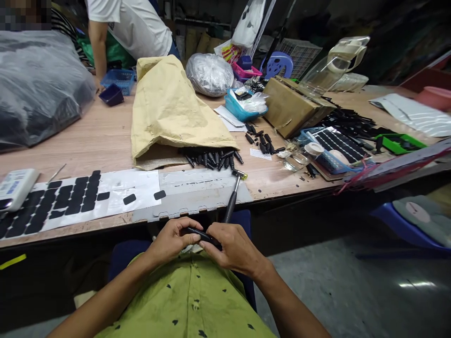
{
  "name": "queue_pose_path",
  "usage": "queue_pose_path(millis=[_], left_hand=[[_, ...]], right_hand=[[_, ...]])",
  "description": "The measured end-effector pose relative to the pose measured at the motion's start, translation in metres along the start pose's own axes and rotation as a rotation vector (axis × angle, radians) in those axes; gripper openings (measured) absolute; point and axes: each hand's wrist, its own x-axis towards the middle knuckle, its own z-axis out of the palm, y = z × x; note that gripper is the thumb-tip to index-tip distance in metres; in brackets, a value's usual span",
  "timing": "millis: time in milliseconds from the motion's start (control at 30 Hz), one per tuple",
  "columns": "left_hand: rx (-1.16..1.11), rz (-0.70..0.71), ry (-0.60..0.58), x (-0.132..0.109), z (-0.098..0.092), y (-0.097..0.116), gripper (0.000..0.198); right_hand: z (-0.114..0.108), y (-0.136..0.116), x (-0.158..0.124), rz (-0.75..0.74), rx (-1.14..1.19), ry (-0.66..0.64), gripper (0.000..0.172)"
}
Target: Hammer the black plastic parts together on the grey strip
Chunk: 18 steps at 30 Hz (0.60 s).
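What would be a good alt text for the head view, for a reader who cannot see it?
A person's left hand and right hand hold a black part before a cluttered table. On it lie a hammer, black patches and a sack with black pieces at its mouth; beyond, a co-worker leans over.

The left fingers [188,223] and right fingers [222,231] hold a slim black piece [205,236] near a hammer [231,204].

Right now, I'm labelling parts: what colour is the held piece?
The held piece is black, clearest in the head view.
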Motion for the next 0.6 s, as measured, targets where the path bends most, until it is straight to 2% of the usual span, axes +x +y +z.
queue_pose_path(millis=[200,433,500,600], left_hand=[[0.05,0.005,-0.018,-0.002,0.001,0.0,0.019],[-0.13,-0.066,0.006,-0.003,0.007,-0.004,0.023],[-0.193,-0.05,0.129,0.0,0.015,-0.005,0.027],[-0.509,-0.045,0.403,0.008,0.032,0.0,0.037]], right_hand=[[0.007,-0.005,-0.001,-0.024,-0.019,-0.003,0.024],[0.016,-0.006,-0.001,-0.01,-0.045,0.071,0.025],[0.02,-0.009,0.001,-0.013,-0.069,0.1,0.027],[0.026,-0.018,0.008,-0.019,-0.104,0.16,0.031]])
